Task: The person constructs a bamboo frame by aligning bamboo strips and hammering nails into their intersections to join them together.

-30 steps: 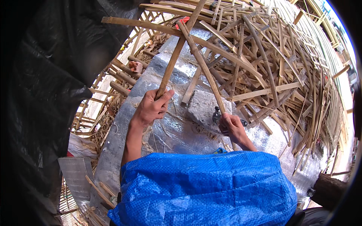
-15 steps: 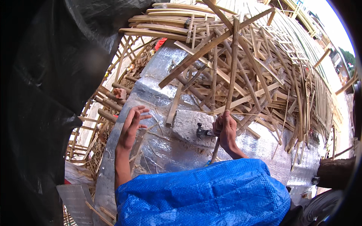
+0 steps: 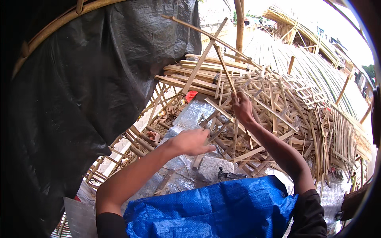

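My right hand (image 3: 241, 107) is raised in front of me, its fingers closed round the lower end of a bamboo strip. That strip belongs to a frame of crossed bamboo strips (image 3: 204, 59), which stands up and away from the hand. Lower and to the left, my left hand (image 3: 193, 142) reaches inward with its fingers stretched out and nothing in them; it is slightly blurred. Below both hands, a hammer (image 3: 230, 175) with a dark head lies by a pale stone block (image 3: 212, 166). Blue woven sheeting (image 3: 210, 210) covers my lap and hides the block's near side.
A heap of crossed bamboo pieces (image 3: 274, 107) spreads ahead and right. Stacked bamboo strips (image 3: 190, 75) lie beyond my left hand. Black sheeting (image 3: 75, 103) hangs at left, beside bamboo poles (image 3: 139, 144) and a brick piece (image 3: 153, 136). Silvery sheeting (image 3: 194, 113) lies underneath.
My right hand has let go of the hammer and moved forward and up with the bamboo frame. My left hand has swung right, toward the middle. The view has tilted upward.
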The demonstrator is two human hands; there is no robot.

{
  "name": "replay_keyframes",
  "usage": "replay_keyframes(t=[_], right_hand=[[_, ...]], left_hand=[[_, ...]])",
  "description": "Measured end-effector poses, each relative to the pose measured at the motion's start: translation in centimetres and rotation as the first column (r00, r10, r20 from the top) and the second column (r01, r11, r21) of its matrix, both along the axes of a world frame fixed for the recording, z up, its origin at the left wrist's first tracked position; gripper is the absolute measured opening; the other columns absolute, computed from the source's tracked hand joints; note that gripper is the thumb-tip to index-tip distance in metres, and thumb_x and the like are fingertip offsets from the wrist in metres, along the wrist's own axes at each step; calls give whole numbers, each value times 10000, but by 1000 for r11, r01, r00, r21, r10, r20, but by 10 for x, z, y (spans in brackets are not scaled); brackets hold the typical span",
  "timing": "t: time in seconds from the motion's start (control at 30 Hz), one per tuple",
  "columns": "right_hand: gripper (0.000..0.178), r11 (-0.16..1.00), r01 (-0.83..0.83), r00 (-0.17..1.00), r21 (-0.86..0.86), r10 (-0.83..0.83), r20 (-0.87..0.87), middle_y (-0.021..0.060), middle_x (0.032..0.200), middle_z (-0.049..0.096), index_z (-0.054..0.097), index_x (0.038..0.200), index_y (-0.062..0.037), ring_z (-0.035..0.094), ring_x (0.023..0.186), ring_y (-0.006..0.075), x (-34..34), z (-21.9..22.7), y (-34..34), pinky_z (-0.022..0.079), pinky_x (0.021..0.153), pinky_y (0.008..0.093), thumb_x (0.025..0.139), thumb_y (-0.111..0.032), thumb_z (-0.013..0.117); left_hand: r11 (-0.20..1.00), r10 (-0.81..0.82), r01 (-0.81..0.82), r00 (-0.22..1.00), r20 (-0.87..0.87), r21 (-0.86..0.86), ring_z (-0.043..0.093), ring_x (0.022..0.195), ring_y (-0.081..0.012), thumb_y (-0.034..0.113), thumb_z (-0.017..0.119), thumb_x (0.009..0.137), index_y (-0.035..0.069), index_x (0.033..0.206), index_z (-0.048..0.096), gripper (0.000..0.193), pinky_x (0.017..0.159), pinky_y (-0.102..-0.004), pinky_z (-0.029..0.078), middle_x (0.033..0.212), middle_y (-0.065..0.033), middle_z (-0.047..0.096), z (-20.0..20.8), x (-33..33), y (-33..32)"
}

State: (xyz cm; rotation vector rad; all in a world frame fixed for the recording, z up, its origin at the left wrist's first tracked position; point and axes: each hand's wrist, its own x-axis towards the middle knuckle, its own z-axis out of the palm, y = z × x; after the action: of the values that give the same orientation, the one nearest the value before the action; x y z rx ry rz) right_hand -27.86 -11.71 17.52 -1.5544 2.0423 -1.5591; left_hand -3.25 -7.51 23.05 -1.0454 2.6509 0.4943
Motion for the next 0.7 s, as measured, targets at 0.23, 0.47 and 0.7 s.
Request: replay_keyframes(t=[0.23,0.47,0.7], right_hand=[[206,985,-105,994,134,100,40,191,863,686,627,1006,-80,670,822,335,45,1,-14,495,734,429,892,-252,632],[311,969,-201,979,145,194,59,200,897,697,565,1067,-11,675,838,347,123,-61,22,491,777,445,926,-288,573],[532,467,-824,536,319,461,708,61,785,649,588,1084,-33,623,659,139,93,-102,49,499,597,304,979,-539,464]], left_hand=[[906,395,-423,853,-341,-9,619,1046,-333,769,385,866,-15,1269,505,889,928,-472,477,1112,-222,640,-19,-52,-81],[547,821,-252,-27,-571,798,647,755,-186,261,728,868,20,970,620,283,651,-330,556,889,-103,674,-85,-31,-91],[492,870,105,-20,-493,864,687,990,-258,101,549,975,76,1107,535,135,750,-360,566,1091,-132,680,-132,9,-61]])
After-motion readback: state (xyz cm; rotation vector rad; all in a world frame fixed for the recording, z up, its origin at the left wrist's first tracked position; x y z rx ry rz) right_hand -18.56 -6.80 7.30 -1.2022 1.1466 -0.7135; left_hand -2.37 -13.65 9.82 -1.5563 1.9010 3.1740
